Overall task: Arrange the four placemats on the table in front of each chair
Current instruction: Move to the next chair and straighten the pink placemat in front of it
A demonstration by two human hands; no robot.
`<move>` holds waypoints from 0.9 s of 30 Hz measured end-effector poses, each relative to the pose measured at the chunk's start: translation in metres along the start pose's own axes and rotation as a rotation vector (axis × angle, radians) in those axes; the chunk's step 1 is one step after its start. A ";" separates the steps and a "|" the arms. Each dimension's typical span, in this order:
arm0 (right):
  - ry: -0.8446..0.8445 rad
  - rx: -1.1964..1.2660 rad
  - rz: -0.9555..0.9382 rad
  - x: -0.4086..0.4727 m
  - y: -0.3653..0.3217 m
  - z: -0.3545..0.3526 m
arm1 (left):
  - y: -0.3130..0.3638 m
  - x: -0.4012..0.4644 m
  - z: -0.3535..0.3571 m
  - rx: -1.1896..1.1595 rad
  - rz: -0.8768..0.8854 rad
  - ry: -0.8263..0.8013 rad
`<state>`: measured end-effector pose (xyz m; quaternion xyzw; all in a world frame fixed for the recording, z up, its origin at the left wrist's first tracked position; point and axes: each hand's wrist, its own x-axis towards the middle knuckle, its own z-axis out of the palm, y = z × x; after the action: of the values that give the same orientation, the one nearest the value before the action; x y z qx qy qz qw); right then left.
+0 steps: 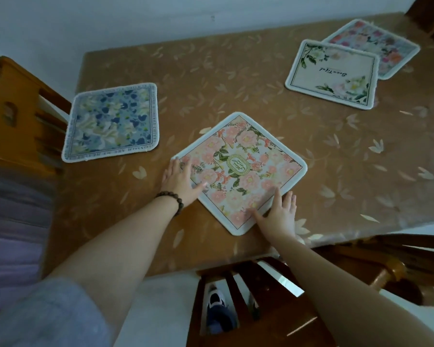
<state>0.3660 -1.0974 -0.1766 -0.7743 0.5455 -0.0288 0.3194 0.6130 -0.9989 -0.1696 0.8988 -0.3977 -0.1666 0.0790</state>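
Observation:
A pink floral placemat (241,171) lies turned like a diamond near the table's front edge. My left hand (179,180) lies flat on its left corner, fingers straight. My right hand (278,214) presses flat on its lower right edge. A blue floral placemat (112,121) lies at the table's left side, in front of a wooden chair (13,113). At the far right a cream placemat with script (333,73) overlaps a placemat of mixed flowers (383,46).
The table (236,78) wears a brown cloth with a leaf pattern. A dark wooden chair (241,296) stands below the front edge, another chair (391,266) at the lower right. A white wall runs behind the table.

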 end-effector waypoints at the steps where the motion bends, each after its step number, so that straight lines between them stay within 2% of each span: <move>1: 0.003 0.000 0.014 -0.003 -0.004 0.004 | -0.002 0.007 0.001 0.008 0.006 -0.013; 7: 0.022 0.023 0.130 -0.014 -0.017 0.021 | -0.011 0.048 0.002 0.016 -0.021 -0.069; 10: 0.041 0.061 0.124 -0.011 -0.017 0.023 | -0.014 0.052 -0.001 0.028 0.012 0.014; 15: 0.046 0.130 0.047 0.000 -0.008 0.017 | -0.020 0.035 -0.003 0.055 0.023 0.063; 27: -0.113 -0.011 -0.162 0.066 0.000 -0.024 | -0.023 -0.061 0.023 -0.023 -0.059 0.015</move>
<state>0.3830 -1.1656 -0.1771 -0.8179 0.4626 -0.0080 0.3421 0.5821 -0.9382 -0.1828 0.9103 -0.3686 -0.1667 0.0874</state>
